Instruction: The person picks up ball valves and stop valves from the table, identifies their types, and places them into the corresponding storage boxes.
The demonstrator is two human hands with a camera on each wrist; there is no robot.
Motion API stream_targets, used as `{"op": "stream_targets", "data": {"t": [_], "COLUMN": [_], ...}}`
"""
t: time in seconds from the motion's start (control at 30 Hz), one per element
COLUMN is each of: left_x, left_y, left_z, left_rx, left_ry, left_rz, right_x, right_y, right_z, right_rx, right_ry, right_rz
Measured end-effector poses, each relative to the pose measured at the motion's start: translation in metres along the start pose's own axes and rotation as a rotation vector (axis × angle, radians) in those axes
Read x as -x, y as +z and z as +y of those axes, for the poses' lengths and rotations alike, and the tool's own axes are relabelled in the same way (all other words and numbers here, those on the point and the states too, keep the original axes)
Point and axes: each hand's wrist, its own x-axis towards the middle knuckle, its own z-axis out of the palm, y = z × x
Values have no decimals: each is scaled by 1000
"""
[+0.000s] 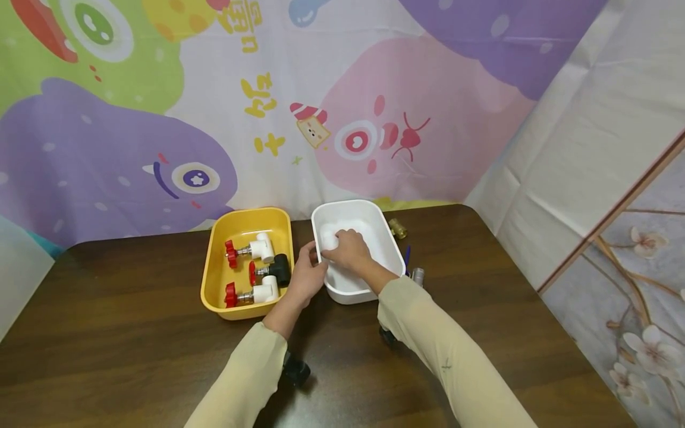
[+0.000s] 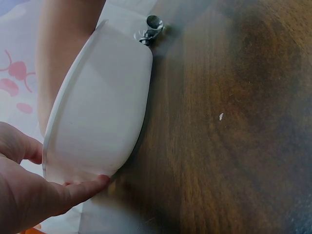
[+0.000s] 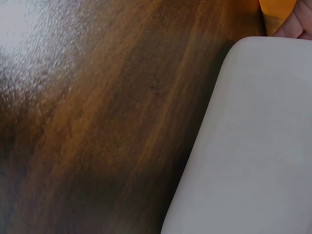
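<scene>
A white plastic tray [image 1: 393, 248] stands on the brown table before me. My left hand [image 1: 308, 274] grips its left side. In the left wrist view, the thumb is at the rim and a fingertip [image 2: 101, 180] rests low on the tray's outer wall [image 2: 102, 97]. My right hand [image 1: 350, 251] reaches down inside the tray, fingers bent toward the left inner wall. A whitish patch [image 1: 329, 236] shows beside these fingers; I cannot tell whether they hold it. The right wrist view has mostly the tray's outer wall [image 3: 258, 136], with part of the left hand [image 3: 296, 24] at its far corner.
Left of the white tray is a yellow tray [image 1: 209, 279] with red-handled valves [image 1: 262, 246], two on white fittings and one on a black fitting [image 1: 280, 270]. Right of the white tray lie a brass fitting [image 1: 398, 229], a blue thin piece [image 1: 408, 255] and a silvery cylinder [image 1: 418, 276]. A patterned cloth hangs behind.
</scene>
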Motion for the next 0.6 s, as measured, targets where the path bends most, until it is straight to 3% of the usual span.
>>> {"op": "stream_targets", "data": {"t": [0.6], "left_x": [-2], "left_y": [1], "left_z": [-3], "left_rx": [-6], "left_ry": [0], "left_rz": [3], "right_x": [4], "right_y": [-16], "right_z": [-4], "right_rx": [88], "right_ry": [-46], "right_rz": [-16]}}
